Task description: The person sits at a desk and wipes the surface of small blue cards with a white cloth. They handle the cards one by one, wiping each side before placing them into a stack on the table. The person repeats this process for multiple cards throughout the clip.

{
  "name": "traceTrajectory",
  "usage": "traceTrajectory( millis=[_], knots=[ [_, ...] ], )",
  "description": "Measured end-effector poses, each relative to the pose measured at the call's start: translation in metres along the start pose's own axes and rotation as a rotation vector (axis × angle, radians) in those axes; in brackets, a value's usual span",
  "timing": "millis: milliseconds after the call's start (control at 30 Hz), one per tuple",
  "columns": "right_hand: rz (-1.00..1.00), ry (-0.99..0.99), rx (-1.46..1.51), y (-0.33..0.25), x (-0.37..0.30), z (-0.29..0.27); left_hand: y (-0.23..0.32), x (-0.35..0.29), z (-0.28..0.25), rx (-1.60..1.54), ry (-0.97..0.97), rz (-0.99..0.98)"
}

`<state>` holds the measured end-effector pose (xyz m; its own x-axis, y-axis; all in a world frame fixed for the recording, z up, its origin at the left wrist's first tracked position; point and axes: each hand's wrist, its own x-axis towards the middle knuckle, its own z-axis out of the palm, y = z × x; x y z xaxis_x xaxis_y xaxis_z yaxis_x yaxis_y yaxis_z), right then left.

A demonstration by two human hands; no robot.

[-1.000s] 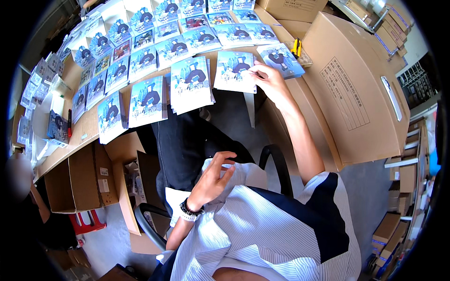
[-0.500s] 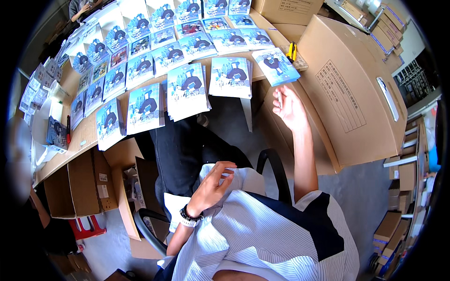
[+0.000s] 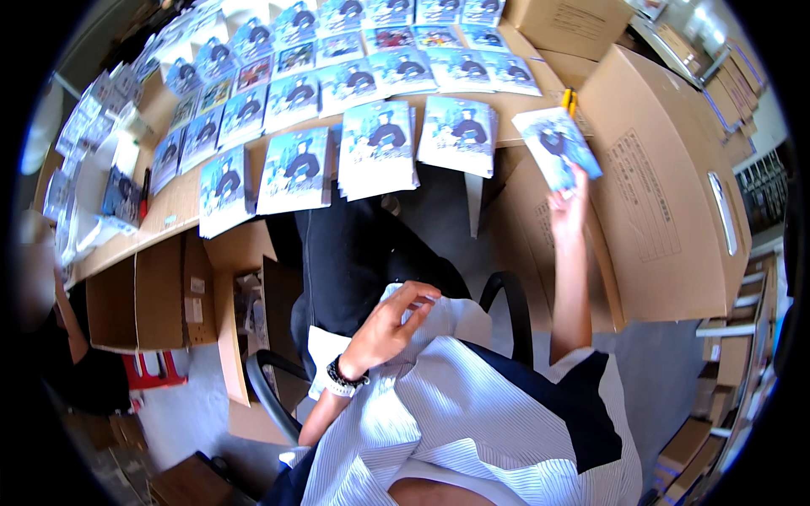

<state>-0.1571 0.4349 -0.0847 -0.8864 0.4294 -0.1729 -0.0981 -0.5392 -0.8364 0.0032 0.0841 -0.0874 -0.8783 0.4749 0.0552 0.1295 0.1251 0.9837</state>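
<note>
Rows of blue picture cards (image 3: 295, 169) in small stacks cover the wooden table (image 3: 177, 207) in front of me. My right hand (image 3: 567, 202) is raised off the table's right end and grips one blue picture card (image 3: 557, 143) by its lower edge, tilted in the air. The nearest stack (image 3: 460, 133) lies just left of it. My left hand (image 3: 390, 325), with a dark bracelet at the wrist, hovers by my striped shirt (image 3: 472, 422) with fingers loosely curled and nothing visible in it.
A tall closed cardboard box (image 3: 666, 185) stands right of my raised hand, with a yellow-handled tool (image 3: 569, 99) at the table edge. Open cardboard boxes (image 3: 160, 295) and a red stool (image 3: 156, 371) sit under the table's left. Another person (image 3: 51, 287) is at the left rim.
My right hand has lifted one blue card off the table's right end and drawn it back and to the right, into the air. My left hand has stayed by my chest.
</note>
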Motion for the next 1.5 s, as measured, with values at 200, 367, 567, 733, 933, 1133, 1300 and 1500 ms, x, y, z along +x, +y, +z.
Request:
traceTrajectory(
  millis=[200, 367, 567, 733, 933, 1133, 1300, 1500],
  knots=[
    [-0.071, -0.465, 0.040, -0.011, -0.073, -0.032, 0.021, -0.011, -0.047, 0.040, 0.134, 0.023],
    [0.217, -0.829, -0.296, 0.051, -0.128, 0.025, 0.026, -0.035, -0.104, 0.086, 0.468, -0.064],
    [0.413, -1.289, -0.714, 0.188, -0.134, 0.061, -0.003, -0.053, -0.120, 0.429, 0.640, -0.100],
    [0.334, -1.339, -1.037, 0.187, -0.132, 0.063, -0.007, -0.035, -0.085, 0.649, 0.385, -0.105],
    [0.308, -1.247, -1.188, 0.181, -0.144, 0.072, -0.022, -0.016, -0.067, 0.940, 0.329, -0.113],
    [0.355, -1.014, -0.904, 0.129, -0.134, 0.051, -0.021, -0.013, -0.068, 0.877, 0.359, -0.123],
    [0.159, -0.901, -0.616, 0.115, -0.140, 0.051, 0.012, -0.010, -0.067, 0.668, 0.379, -0.247],
    [0.120, -0.857, -0.480, 0.092, -0.159, 0.075, 0.031, -0.005, -0.059, 0.633, 0.297, -0.077]
  ],
)
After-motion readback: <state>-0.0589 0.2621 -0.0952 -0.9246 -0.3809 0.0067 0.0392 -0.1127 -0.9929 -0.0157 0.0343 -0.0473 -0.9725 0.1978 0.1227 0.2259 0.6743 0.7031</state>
